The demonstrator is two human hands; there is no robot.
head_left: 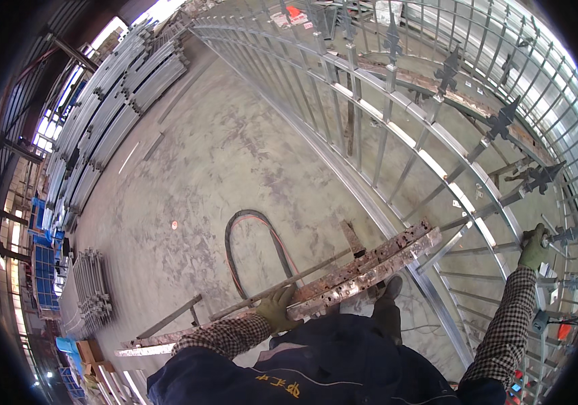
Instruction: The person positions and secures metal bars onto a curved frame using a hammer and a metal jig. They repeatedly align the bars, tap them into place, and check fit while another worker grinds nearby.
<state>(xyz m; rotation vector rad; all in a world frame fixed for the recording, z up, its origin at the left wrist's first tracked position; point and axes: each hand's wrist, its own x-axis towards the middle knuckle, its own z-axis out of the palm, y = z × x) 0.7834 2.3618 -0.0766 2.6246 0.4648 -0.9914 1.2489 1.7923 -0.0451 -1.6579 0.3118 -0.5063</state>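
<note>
My left hand (275, 310), in a green work glove, grips a rusty, spattered steel beam (370, 270) that crosses in front of my body. Off to the right, my right hand (535, 250), gloved alike, is closed on the top of a silver metal fence panel (431, 165). Close by that hand is a dark spear-shaped finial (569, 234); more finials line the same edge. The panel stands tilted beside the beam, its lower rail (329, 158) near the floor. My right fingertips are partly hidden behind the metal.
A black hose with a red line (227, 236) loops on the concrete floor (167, 175) beyond the beam. Long silver tubes (110, 115) are stacked at far left, with a bundle of metal bars (91, 287) nearer. Further fence panels (552, 88) stand at right. My shoe (391, 289) is beside the beam.
</note>
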